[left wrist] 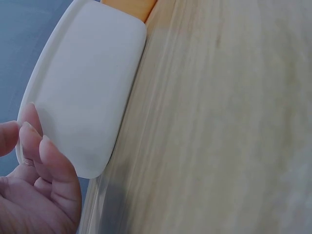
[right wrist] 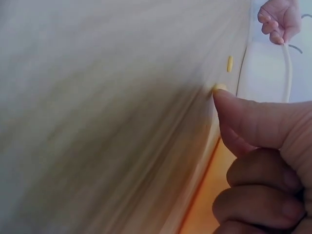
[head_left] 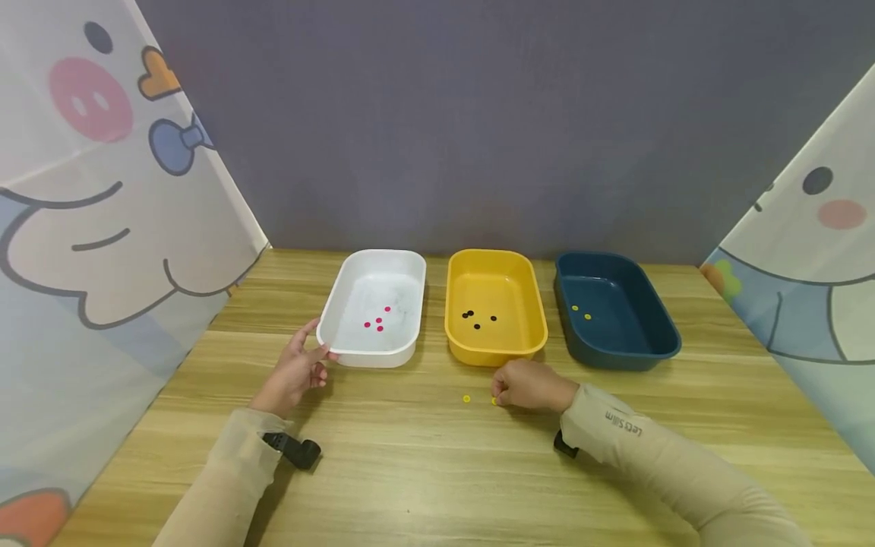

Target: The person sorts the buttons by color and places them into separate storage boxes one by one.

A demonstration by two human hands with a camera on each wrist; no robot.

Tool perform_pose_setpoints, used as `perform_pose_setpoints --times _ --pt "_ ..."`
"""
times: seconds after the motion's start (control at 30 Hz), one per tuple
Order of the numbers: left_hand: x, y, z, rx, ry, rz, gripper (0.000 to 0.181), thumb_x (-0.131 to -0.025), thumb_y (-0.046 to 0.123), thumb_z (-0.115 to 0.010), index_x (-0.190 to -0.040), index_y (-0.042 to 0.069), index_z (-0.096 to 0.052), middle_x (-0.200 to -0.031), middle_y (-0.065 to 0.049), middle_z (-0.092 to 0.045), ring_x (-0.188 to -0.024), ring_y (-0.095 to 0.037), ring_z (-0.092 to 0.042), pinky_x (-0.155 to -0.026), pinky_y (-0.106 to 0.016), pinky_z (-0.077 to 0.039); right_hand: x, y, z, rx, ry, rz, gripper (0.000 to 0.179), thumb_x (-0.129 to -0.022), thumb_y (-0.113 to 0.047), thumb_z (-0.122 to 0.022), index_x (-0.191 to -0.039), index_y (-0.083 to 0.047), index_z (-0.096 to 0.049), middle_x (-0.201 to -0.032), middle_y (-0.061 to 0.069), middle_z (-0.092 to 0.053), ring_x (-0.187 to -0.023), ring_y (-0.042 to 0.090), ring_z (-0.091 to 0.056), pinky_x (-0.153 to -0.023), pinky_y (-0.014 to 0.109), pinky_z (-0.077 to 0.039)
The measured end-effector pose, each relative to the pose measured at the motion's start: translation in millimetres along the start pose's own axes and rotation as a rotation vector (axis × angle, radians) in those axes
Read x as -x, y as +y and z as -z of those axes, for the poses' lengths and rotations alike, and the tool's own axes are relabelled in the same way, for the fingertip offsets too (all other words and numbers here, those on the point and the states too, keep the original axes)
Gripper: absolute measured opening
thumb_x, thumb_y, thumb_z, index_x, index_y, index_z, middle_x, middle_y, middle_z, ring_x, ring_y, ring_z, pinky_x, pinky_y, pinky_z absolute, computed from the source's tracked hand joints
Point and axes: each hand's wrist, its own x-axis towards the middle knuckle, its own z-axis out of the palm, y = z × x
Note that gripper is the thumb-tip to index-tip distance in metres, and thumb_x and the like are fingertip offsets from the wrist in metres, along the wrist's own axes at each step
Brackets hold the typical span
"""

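Note:
My left hand (head_left: 294, 372) holds the near left corner of a white tray (head_left: 369, 358), thumb and fingers at its rim. Several pink buttons (head_left: 379, 320) lie in that tray. In front of the yellow tray (head_left: 488, 355), my right hand (head_left: 529, 385) is down at the table, thumb and index finger pinching a small yellow button (right wrist: 219, 87). Its other fingers are curled in. Another yellow button (head_left: 467, 398) lies on the wood just to the left. Several black buttons (head_left: 477, 327) are inside the yellow tray.
To the right stands a dark blue tray (head_left: 618, 357) with two yellow buttons (head_left: 588, 317) in it. All three trays sit in a row on the wooden table (head_left: 410, 471), before a grey back panel (head_left: 506, 121). Cartoon-printed cloths (head_left: 123, 213) flank both sides.

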Motion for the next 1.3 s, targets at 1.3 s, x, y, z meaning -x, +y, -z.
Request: perform_pose_setpoints --times 1.3 --pt "-0.2 1.5 1.7 -0.005 -0.019 0.005 0.066 -0.103 0.007 -0.040 -0.155 0.017 -0.001 -0.073 0.007 -0.061 -0.049 -0.005 -0.047 -0.050 -0.020 -0.045 37.1 30.3 66.1 -0.628 0.028 -0.195 0.018 -0.098 -0.009 -0.048 -0.096 0.006 -0.057 -0.074 0.002 -0.046 -0.064 0.017 -0.038 -0.068 0.031 -0.037"
